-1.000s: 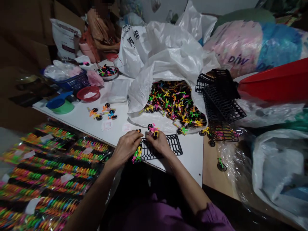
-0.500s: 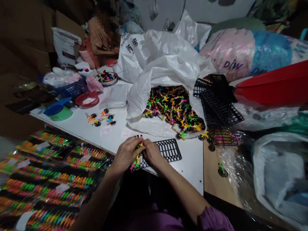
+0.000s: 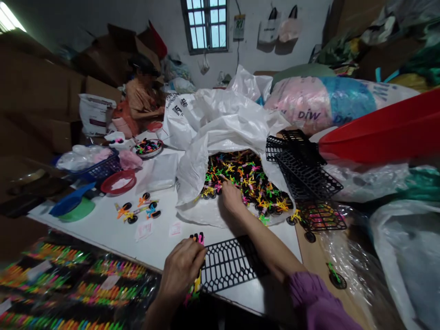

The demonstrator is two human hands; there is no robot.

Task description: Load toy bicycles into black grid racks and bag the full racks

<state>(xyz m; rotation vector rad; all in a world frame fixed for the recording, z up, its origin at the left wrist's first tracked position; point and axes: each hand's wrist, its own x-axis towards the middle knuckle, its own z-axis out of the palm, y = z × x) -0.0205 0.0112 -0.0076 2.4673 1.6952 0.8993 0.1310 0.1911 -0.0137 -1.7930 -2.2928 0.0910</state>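
Two bare hands are at work over a white worktop (image 3: 158,243). Reading the clock from the left hand (image 3: 182,266), the black grid rack (image 3: 225,265) lies flat on the worktop at three o'clock, near its front edge. The left fingers are curled down over the rack's left end, pinching it, and bright toy pieces (image 3: 197,285) show above and below the knuckles. The rest of the rack's slots run bare toward the right forearm, which crosses above its far end.

At one o'clock the right hand (image 3: 233,197) reaches into the mouth of a white sack (image 3: 233,133), its fingers at the near side of a heap of small toy bicycles (image 3: 252,176). The tips are among the toys, so I cannot tell whether they pinch one.

A few loose bicycles (image 3: 132,215) lie at ten to eleven o'clock, with a red basket (image 3: 103,189) beyond them. Bagged rows of colourful toys (image 3: 106,295) fill nine to eight o'clock, below the worktop. More black racks (image 3: 299,172) are piled at two o'clock, beside the sack. Farther off, at eleven, a co-worker (image 3: 139,101) sits.
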